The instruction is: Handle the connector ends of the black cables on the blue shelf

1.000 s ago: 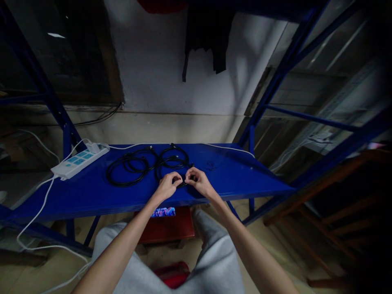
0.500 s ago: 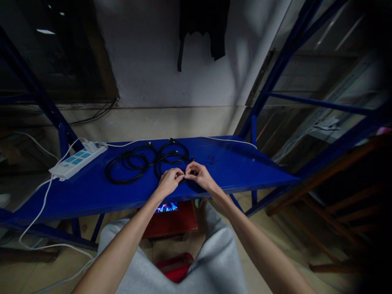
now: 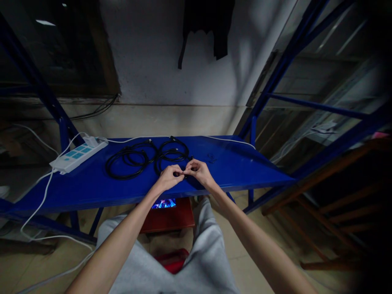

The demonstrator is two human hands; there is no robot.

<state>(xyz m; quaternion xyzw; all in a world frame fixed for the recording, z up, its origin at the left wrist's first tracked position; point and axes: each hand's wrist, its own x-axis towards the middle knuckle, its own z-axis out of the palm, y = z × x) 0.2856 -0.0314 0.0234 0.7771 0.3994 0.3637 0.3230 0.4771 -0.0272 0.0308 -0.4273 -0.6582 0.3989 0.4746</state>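
Observation:
My left hand [image 3: 170, 177] and my right hand [image 3: 198, 170] meet fingertip to fingertip over the front of the blue table [image 3: 232, 167]. Both are closed in a pinch. Whatever sits between the fingertips is too small and dark to make out. Just behind the hands lies a coil of black cable [image 3: 157, 161], partly covered by them. To its left rests another black cable coil [image 3: 108, 166], its loops spread flat. A few thin dark ties or wire bits [image 3: 211, 157] lie to the right of my right hand.
A white power strip [image 3: 79, 156] with blue sockets stands at the table's left end, its white cord [image 3: 45, 196] hanging down. Blue frame posts [image 3: 253, 132] rise at both ends. Below the front edge, a lit screen [image 3: 164, 203] rests on a red stool [image 3: 168, 220].
The pinched fingertips have shifted slightly, with both hands staying together at the same spot. The view has tilted a little. The cable coils lie as before.

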